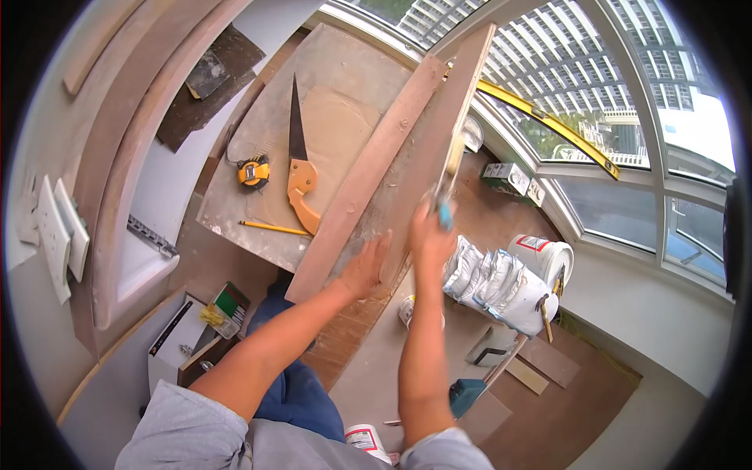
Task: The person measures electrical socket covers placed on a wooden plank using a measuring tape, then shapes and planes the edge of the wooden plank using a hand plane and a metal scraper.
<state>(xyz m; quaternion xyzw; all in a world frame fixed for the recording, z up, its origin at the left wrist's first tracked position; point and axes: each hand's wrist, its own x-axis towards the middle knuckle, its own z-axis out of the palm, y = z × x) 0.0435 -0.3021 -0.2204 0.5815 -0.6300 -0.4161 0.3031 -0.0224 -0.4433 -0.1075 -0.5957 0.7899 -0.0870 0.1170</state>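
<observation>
A long wooden board (442, 129) stands tilted on its edge beside a flatter narrow plank (368, 176). My left hand (364, 269) lies with fingers stretched out against the near end of the boards. My right hand (431, 239) is closed on a blue-handled tool (446, 215) at the board's right edge. Motion blurs the tool, so its exact kind does not show. Left of the plank, on the dusty work surface (345, 63), lie a handsaw (301, 176) with an orange handle, a yellow tape measure (253, 172) and a yellow pencil (274, 228).
A yellow spirit level (548, 121) leans by the window. To the right are a wrapped white bundle (497, 286), a white bucket (544, 254) and a hammer (545, 317). Small boxes (505, 178) sit under the window. A green box (229, 305) stands lower left.
</observation>
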